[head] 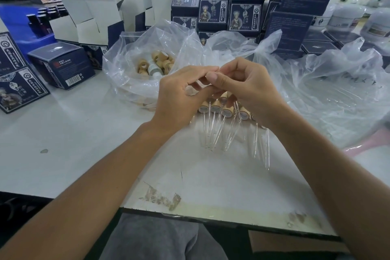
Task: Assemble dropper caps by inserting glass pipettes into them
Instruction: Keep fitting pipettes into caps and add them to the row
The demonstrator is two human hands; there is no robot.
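Glass pipettes [213,126] on finished caps [226,110] point toward the person.

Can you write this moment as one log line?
both hands: pinching tan wooden dropper cap | finished droppers: on white table

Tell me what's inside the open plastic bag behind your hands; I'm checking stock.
The plastic bag holds loose tan dropper caps and one white-labelled piece. Crumpled film hides whatever lies deeper or lower down.
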